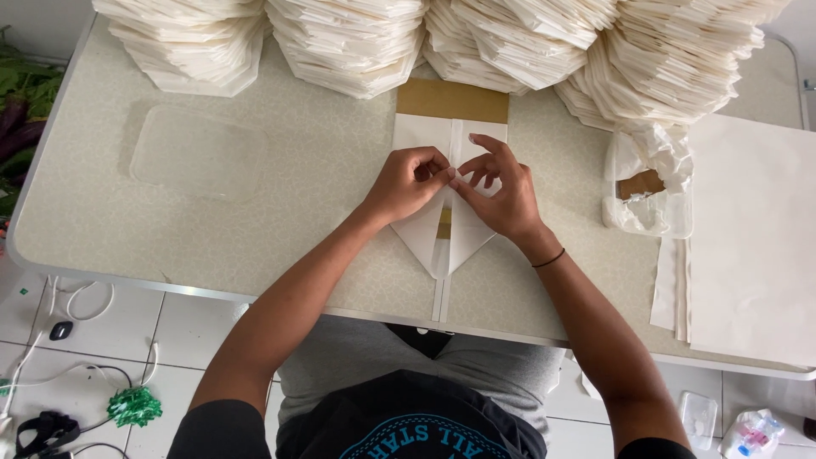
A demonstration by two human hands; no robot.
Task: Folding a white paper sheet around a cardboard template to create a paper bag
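Under both hands [408, 183] [501, 195] lies the folded white paper [450, 234], pinched.

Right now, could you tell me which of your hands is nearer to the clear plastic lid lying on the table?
Left. The left hand is on the folded paper, to the right of the lid; the right hand is further right, beyond it.
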